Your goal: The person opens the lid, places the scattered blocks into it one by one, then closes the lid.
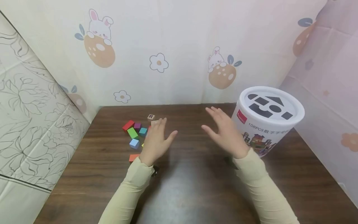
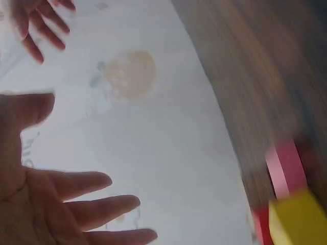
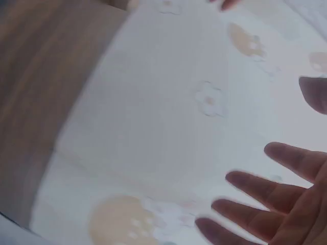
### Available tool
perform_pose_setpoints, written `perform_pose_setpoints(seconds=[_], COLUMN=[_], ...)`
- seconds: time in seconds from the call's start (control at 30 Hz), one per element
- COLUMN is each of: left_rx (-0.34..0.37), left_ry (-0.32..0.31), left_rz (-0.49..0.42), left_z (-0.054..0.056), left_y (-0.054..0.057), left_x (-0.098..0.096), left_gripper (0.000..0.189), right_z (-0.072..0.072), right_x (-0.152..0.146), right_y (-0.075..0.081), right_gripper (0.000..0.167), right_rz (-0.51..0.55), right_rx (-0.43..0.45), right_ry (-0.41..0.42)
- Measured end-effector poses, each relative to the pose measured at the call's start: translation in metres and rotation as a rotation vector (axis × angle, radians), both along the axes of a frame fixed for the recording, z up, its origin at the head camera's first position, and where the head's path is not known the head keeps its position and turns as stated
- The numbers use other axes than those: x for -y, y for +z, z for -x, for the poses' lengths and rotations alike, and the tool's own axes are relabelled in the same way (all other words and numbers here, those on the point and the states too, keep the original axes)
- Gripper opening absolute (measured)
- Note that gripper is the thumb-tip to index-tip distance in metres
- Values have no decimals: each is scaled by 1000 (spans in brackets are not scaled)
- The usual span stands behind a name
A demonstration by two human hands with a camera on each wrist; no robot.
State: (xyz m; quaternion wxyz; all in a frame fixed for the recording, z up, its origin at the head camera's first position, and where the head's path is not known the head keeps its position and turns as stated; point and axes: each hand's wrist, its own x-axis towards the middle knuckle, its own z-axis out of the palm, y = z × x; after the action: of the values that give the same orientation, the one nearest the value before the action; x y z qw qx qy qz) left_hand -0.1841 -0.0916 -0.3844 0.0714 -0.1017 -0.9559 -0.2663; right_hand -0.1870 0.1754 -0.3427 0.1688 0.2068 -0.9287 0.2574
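My left hand (image 1: 156, 140) is held over the table's left half with fingers straight and thumb spread, holding nothing. Beneath and beside it lie coloured blocks: a red block (image 1: 128, 125), a green block (image 1: 132, 133), a light blue block (image 1: 134, 143), a teal block (image 1: 143, 132), a purple block (image 1: 137, 126) and an orange block (image 1: 134, 158). A wooden letter block (image 1: 151, 117) marked R sits behind them. My right hand (image 1: 227, 133), also straight-fingered and holding nothing, is raised in front of the white bucket (image 1: 261, 130). In the left wrist view a yellow block (image 2: 299, 217) shows.
The bucket's lid (image 1: 272, 104) has dark cut-out shapes. Behind the brown wooden table (image 1: 190, 186) hangs a patterned curtain (image 1: 184, 37). A dark block (image 1: 155, 170) lies by the left wrist; a dark green thing (image 1: 230, 161) is partly hidden under the right forearm.
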Motion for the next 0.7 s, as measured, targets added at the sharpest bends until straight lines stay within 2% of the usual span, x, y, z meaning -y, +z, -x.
perform_pose_setpoints(seconds=[0.1, 0.17, 0.27, 0.4, 0.5, 0.63, 0.7], left_rx=[36, 72, 107, 144, 159, 169, 182], left_ry=[-76, -122, -204, -310, -362, -414, -438], left_rz=[-172, -258, -349, -424, -461, -510, -529], left_z=[2, 4, 8, 15, 21, 29, 32], left_y=[8, 12, 17, 26, 32, 38, 41], left_x=[-13, -23, -39, -60, -76, -95, -104], left_gripper=[71, 66, 60, 58, 59, 60, 61], right_z=[-7, -12, -20, -23, -21, -15, -12], right_x=[-14, -25, -45, -76, -102, -141, -160], right_y=[18, 29, 45, 62, 69, 71, 72], right_gripper=[61, 57, 53, 50, 49, 49, 49], right_rz=[69, 98, 140, 184, 219, 283, 328], right_rx=[-103, -179, -276, -333, -262, -59, 26], right_ry=[37, 30, -2, -83, -180, -281, -286])
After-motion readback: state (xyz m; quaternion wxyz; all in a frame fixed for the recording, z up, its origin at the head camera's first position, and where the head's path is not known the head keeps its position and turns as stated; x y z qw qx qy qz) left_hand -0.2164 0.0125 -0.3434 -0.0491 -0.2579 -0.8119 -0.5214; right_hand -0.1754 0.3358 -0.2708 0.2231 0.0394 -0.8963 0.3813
